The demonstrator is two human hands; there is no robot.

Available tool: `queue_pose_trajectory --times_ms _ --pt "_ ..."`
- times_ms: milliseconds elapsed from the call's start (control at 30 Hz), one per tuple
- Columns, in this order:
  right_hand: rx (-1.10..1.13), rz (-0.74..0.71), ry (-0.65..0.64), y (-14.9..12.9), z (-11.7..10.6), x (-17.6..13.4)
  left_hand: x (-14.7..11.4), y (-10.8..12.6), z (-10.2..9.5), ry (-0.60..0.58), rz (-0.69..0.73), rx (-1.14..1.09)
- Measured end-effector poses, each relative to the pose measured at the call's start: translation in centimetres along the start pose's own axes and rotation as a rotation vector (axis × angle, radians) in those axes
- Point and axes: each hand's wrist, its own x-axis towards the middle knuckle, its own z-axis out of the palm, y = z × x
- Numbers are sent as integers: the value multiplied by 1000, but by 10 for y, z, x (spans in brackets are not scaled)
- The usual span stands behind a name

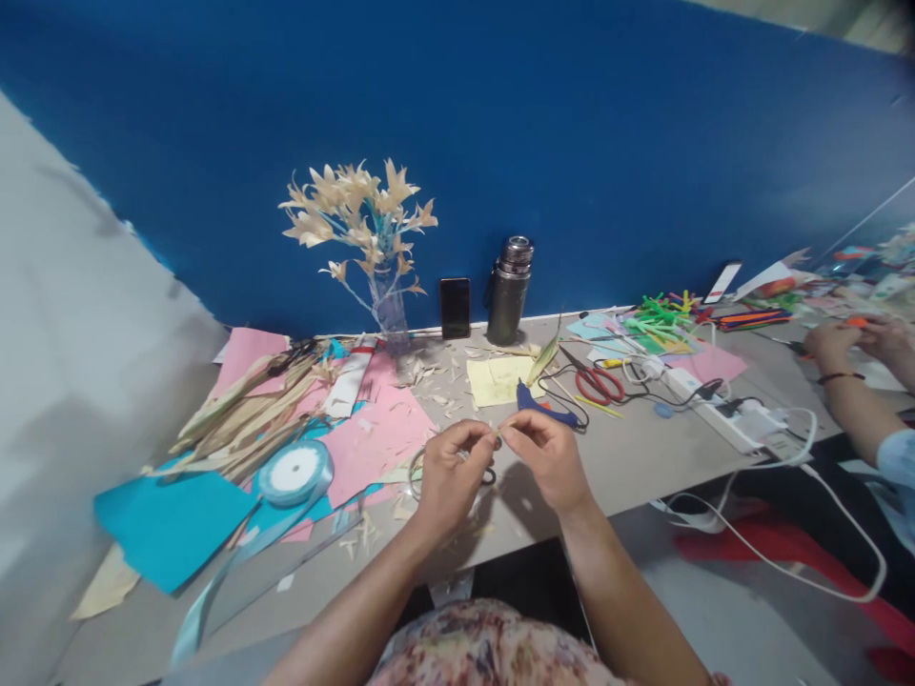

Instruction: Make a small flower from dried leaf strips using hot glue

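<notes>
Above the front of the table, my left hand (456,469) and my right hand (544,459) meet fingertip to fingertip. Both are closed in a pinch on a small pale yellowish piece (498,433), mostly hidden by the fingers; it could be a bit of dried husk. Partly covered by my left hand, a dark looped handle (489,475) shows on the table. A blue glue gun (549,407) lies just beyond my right hand, next to a yellow paper sheet (493,381) and red-handled scissors (599,385).
Dried husk strips (250,429), pink paper (386,429) and a ribbon roll (295,473) cover the left side. Husk flowers in a vase (391,310), a phone (456,308) and a thermos (509,295) stand behind. A corded power strip (715,414) lies right; another person's hands (836,343) work beyond.
</notes>
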Motion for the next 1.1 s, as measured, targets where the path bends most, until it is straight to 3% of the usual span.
queue_pose_trajectory --times_ms 167,467,667,967,1100 --pt "-39 -30 46 -4 3 -1 -1 -2 -1 -35 -30 -66" --pt "-16 -37 14 0 -3 -3 1 -7 -2 -3 92 98" --pt "18 -18 63 1 -10 -2 0 -7 -1 9 158 115" --pt "-101 -64 139 4 -10 -3 -3 -11 1 -55 -63 -98" --pt "-121 -84 86 3 -8 -3 0 -10 4 -34 -2 46"
